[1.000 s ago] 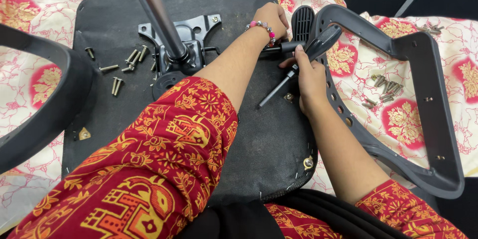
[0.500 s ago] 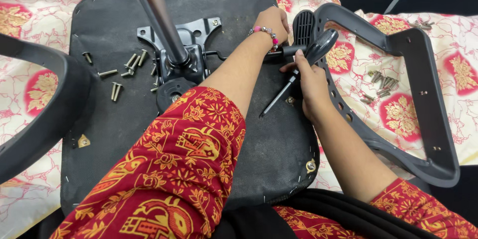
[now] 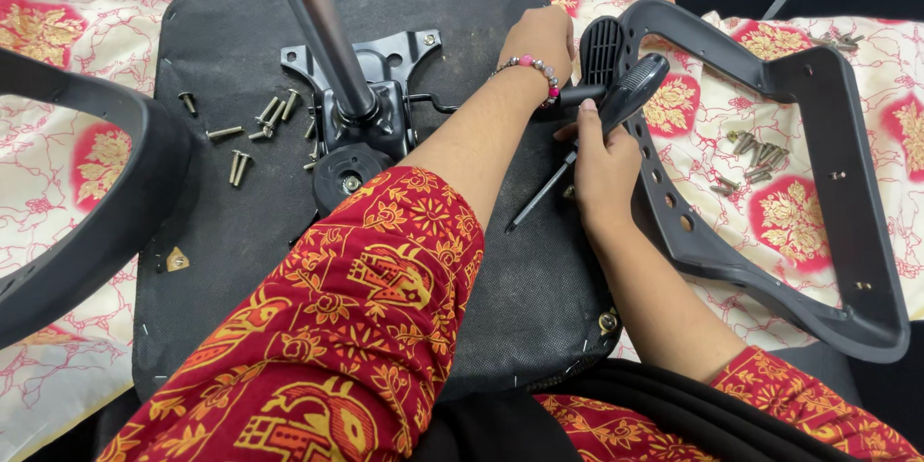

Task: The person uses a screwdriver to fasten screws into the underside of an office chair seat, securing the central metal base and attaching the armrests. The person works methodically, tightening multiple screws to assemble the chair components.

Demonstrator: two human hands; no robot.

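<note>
Lying upside down, the chair seat (image 3: 289,260) has the armrest frame (image 3: 770,269) at its right edge; right hand (image 3: 602,159) is wrapped round the screwdriver (image 3: 616,111), left hand (image 3: 539,38) curled on the frame's far end, loose screws (image 3: 255,130) far left.

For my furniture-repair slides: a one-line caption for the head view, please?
Right hand holds a screwdriver beside the armrest; left hand rests on the upturned seat.
</note>
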